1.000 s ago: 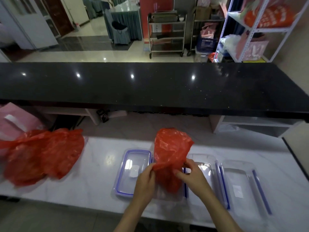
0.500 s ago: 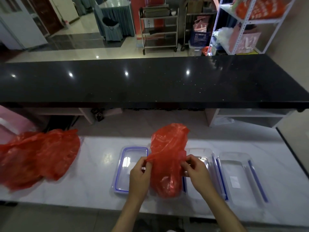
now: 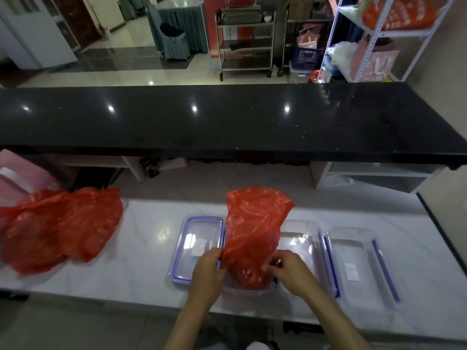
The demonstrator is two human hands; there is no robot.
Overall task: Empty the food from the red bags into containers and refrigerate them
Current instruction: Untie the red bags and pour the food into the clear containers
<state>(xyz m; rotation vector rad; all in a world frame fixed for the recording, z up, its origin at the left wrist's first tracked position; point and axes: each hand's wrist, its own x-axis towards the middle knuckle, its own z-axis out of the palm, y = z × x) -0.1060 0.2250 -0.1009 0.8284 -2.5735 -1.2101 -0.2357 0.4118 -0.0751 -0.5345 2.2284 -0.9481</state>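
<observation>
A red plastic bag (image 3: 252, 233) stands upside down over a clear container that it mostly hides, in the middle of the white marble counter (image 3: 141, 269). My left hand (image 3: 208, 271) pinches the bag's left edge. My right hand (image 3: 290, 270) grips its lower right side. A blue-rimmed clear lid (image 3: 195, 248) lies just left of the bag. To the right sit an open clear container (image 3: 300, 246) and another clear container part (image 3: 358, 266). More red bags (image 3: 60, 228) lie heaped at the counter's left end.
A raised black counter (image 3: 227, 122) runs across behind the work surface. A pink bag (image 3: 17, 178) stands at far left. Beyond are a metal trolley (image 3: 245, 41) and white shelving (image 3: 379, 39) with goods.
Both hands have moved lower down the bag, and the bag has sunk and spread wider over the container. The view has tilted down slightly.
</observation>
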